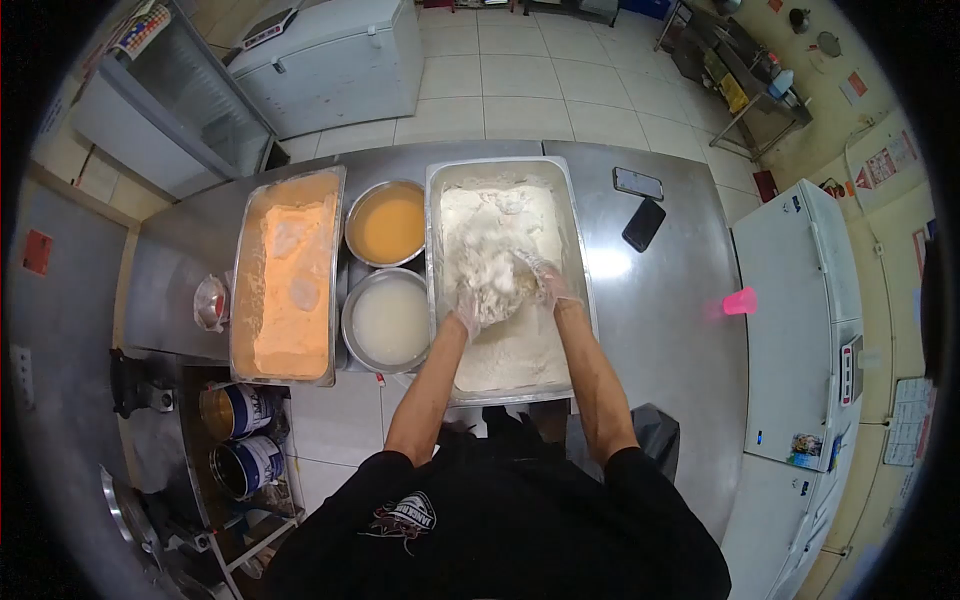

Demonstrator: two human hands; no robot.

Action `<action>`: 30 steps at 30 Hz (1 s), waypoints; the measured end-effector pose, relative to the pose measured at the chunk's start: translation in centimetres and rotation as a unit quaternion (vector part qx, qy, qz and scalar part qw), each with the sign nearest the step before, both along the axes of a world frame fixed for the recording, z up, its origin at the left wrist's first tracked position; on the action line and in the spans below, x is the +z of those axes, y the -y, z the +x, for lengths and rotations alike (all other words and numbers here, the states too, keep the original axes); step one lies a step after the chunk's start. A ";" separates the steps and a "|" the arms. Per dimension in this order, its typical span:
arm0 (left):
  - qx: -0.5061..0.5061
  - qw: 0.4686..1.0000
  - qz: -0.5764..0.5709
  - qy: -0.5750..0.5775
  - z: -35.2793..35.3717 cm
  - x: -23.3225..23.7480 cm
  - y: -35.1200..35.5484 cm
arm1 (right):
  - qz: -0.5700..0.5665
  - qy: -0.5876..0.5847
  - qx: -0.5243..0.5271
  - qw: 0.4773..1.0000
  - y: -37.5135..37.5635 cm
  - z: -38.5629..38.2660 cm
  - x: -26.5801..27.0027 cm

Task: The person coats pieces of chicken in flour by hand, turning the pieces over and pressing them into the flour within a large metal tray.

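Note:
A deep metal tray [583,300] of pale flour [510,365] is in front of me, with both my hands in it, in clear plastic gloves. Between them is a lumpy, flour-coated clump [485,275], partly blurred; what lies under the coating cannot be made out. My left hand [468,306] cups the clump from the left, its fingers mostly hidden by flour. On the other side my right hand [543,275] curves its fingers against the clump. Left of the tray stand a bowl of orange liquid [390,225] and a bowl of whitish liquid [390,318].
A second metal tray [337,255] holds orange powder [290,330] at the left. Two phones [638,183] lie on the steel table [660,330] to the right. A pink cup [740,301] is by the right edge. Paint-style tins [248,465] sit on a lower shelf.

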State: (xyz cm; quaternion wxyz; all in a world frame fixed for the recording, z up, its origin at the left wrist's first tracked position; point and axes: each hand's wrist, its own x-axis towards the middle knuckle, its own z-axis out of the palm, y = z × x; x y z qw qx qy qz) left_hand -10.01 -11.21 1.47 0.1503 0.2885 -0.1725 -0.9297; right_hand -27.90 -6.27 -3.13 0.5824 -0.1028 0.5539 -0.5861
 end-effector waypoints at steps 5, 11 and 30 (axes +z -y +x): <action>-0.290 0.692 -0.544 0.376 3.4 -4.1 -2.7 | 0.053 -0.689 0.403 0.600 -8.1 0.6 -0.6; -0.277 0.745 -0.475 0.377 3.5 -9.5 -6.5 | -0.028 -0.639 0.374 0.672 -11.3 6.2 -7.4; -0.148 0.929 -0.093 0.327 2.8 -10.1 -6.1 | -0.051 -0.689 0.456 0.561 -11.4 4.1 -13.2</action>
